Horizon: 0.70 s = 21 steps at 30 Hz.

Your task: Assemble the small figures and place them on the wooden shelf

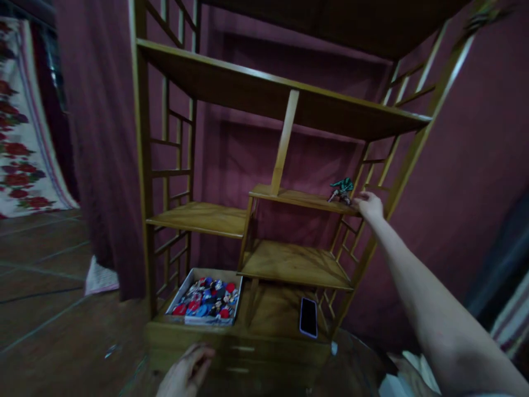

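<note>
A small action figure (341, 189), dark green above and reddish-brown below, stands crouched on the right part of the raised middle shelf (297, 198). My right hand (369, 205) reaches up to this shelf just right of the figure, its fingers stretched toward the figure's lower side and a little apart. Whether the fingertips touch it is too small to tell. Low in the view, my left hand (188, 370) hovers in front of the drawers with loosely bent fingers and nothing in it. Nearest to it is a shallow cardboard box (191, 277) full of colourful small figures (209, 298).
The wooden shelf unit (142, 165) has stepped boards, slatted sides and a slanting divider post (285, 140). A phone (308, 317) lies on the bottom board at right. Dark red curtains (99, 138) hang behind and at left. A floral cloth (25, 138) hangs far left.
</note>
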Motion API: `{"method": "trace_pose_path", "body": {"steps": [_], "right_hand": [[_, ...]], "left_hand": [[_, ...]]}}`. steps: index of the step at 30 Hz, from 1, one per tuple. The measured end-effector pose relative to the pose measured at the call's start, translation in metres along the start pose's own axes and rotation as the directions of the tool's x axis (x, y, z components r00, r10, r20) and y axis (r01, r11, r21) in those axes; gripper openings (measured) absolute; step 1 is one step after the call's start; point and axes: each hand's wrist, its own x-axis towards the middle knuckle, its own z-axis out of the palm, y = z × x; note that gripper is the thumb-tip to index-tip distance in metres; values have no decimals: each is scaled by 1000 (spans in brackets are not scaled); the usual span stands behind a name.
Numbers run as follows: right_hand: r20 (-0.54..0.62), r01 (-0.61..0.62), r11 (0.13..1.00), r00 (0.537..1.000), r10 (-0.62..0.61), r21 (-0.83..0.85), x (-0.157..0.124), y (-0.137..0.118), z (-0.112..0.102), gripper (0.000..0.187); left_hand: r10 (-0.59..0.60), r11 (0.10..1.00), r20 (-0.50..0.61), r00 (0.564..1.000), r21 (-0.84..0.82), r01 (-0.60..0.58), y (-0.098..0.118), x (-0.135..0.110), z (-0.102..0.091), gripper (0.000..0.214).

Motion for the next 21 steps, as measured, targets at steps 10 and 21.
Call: {"method": "trace_pose_path", "body": {"steps": [10, 21], "right_hand": [[229, -68, 928, 973, -18, 366, -320, 59, 55, 38], [689, -445, 813, 720, 76, 376, -487, 67, 180, 27]], "left_hand": [[-220, 975, -79, 972, -52, 217, -59, -39, -38, 20], [-453, 832, -79, 888, -396, 389, -116, 3, -23, 34]]}}
